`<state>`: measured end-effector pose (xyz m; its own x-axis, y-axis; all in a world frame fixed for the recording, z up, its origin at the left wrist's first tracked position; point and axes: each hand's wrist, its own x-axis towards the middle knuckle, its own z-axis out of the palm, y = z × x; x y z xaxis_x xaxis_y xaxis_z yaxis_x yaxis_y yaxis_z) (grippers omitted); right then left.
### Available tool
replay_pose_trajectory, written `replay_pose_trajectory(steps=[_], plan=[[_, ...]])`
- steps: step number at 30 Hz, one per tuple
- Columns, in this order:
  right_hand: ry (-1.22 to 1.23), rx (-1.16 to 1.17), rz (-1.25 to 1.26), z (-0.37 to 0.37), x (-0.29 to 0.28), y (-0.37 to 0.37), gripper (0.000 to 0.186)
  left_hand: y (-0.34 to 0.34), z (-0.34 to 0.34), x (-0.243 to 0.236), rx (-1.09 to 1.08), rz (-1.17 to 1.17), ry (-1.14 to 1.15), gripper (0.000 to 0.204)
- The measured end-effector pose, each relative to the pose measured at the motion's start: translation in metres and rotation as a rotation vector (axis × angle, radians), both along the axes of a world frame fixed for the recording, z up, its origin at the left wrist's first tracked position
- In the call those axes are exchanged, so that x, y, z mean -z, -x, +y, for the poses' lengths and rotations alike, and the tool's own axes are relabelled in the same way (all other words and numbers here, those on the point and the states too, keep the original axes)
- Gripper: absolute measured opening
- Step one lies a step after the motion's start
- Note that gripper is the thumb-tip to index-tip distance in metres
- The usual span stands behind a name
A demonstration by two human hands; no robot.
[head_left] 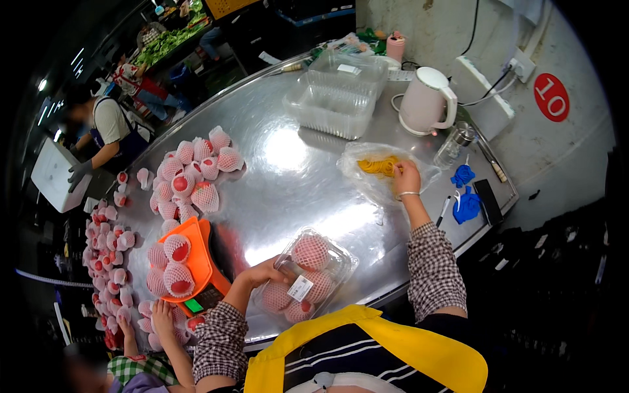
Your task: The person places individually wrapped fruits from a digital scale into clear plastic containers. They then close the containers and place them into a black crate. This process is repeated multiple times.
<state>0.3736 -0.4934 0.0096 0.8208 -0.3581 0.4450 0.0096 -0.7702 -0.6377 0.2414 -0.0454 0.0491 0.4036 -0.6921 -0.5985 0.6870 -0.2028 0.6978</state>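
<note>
My left hand (pixel 268 270) grips the left side of a clear plastic clamshell box (pixel 347 261) near the table's front edge. Inside the box, several round fruits (pixel 310 252) sit in pink foam nets, and a white label (pixel 301 288) is stuck on top. Farther right, my right hand (pixel 407 177) reaches into an opened clear plastic bag (pixel 354 157). Its fingers are pinched at the edge of a bundle of yellow rubber bands (pixel 373 165); how many bands they hold is hidden.
An orange scale (pixel 209 265) bearing netted fruits stands left, with piles of netted fruits (pixel 190 170) beyond. Clear trays (pixel 331 105), a kettle (pixel 424 101), a glass jar (pixel 452 145) and blue bundles (pixel 466 206) lie farther back and right. A co-worker's hand (pixel 162 319) is beside the scale.
</note>
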Motion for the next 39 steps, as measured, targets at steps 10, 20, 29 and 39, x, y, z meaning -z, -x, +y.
replay_pose_trajectory(steps=[10, 20, 29, 39], plan=[[-0.704, -0.337, 0.38, 0.073, -0.075, 0.082, 0.014, 0.031, 0.019, 0.029, -0.523, 0.049, 0.5, 0.091], [-0.642, -0.391, 0.71, 0.174, -0.127, 0.174, 0.025, 0.049, -0.06, -0.002, -0.625, 0.382, 1.016, 0.069], [-0.866, -0.305, 0.78, 0.151, -0.092, 0.27, 0.017, 0.097, -0.093, -0.026, -0.056, 0.673, 1.356, 0.08], [-1.905, -0.644, 0.347, 0.047, -0.177, 0.337, 0.049, 0.12, -0.111, -0.078, 0.458, 0.542, 0.636, 0.099]])
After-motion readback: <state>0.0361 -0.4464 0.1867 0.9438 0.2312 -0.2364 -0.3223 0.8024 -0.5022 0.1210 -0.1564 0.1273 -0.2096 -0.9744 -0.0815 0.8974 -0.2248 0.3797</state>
